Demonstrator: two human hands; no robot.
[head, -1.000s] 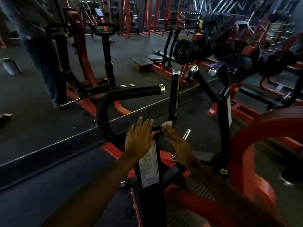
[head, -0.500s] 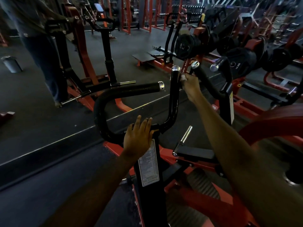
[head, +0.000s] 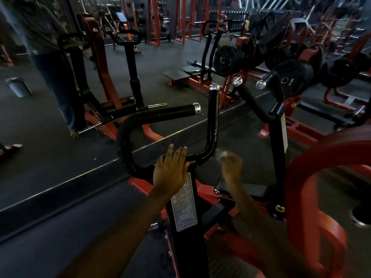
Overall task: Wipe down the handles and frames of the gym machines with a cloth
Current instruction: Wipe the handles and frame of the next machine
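Our right hand (head: 230,165), pinching the cloth (head: 221,154), is dropping from the upright handle (head: 213,119) top to its base, while our left hand (head: 170,171), fingers flat, is steadying the frame (head: 186,227).

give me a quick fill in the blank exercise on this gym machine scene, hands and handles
1. The left hand rests with straight fingers on the black handle bar, just above the white ____ on the post.
2. The blurred right hand holds a pale ____.
3. The upright handle ends in a ____ cap.
4. The curved frame at the right is painted ____.

Missing words: label; cloth; silver; red
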